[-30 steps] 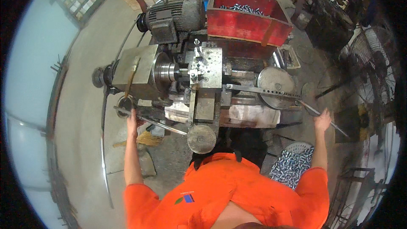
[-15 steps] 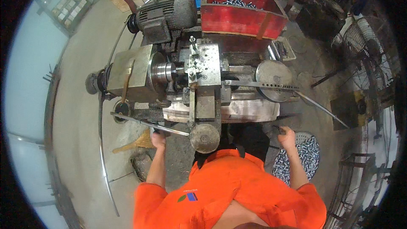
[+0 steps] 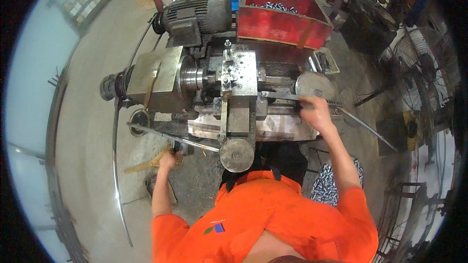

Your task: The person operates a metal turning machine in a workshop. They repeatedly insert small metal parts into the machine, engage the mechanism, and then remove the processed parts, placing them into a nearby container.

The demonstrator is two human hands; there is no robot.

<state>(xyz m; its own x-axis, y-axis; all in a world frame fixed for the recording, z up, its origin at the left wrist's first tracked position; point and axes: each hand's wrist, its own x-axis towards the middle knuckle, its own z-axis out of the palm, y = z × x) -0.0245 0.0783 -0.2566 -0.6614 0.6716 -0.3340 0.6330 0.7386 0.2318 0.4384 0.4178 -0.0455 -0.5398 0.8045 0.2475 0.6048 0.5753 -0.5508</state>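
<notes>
My right hand (image 3: 317, 114) reaches over the right side of a lathe-like machine, its fingers closed round a flat steel bar with holes (image 3: 280, 96) beside a round metal disc (image 3: 315, 85). My left hand (image 3: 168, 159) is low on the left, fingers curled at a small dark part (image 3: 177, 148); what it grips is hard to make out. Above it, a shiny lever rod (image 3: 195, 143) runs to a round weight (image 3: 237, 156) in front of me. At the machine's middle sit a steel tool block (image 3: 243, 73) and a round chuck (image 3: 191, 78).
A red bin (image 3: 278, 27) with small metal cylinders stands behind the machine, beside a motor (image 3: 207, 14). More cylinders (image 3: 324, 187) lie in a basket under my right arm. A broom (image 3: 146, 165) lies left; a fan (image 3: 419, 63) and a long rod (image 3: 368, 129) are right.
My right hand has risen from beside the basket of cylinders to the bar with holes. My left hand has shifted slightly left, and the view has tilted a little.
</notes>
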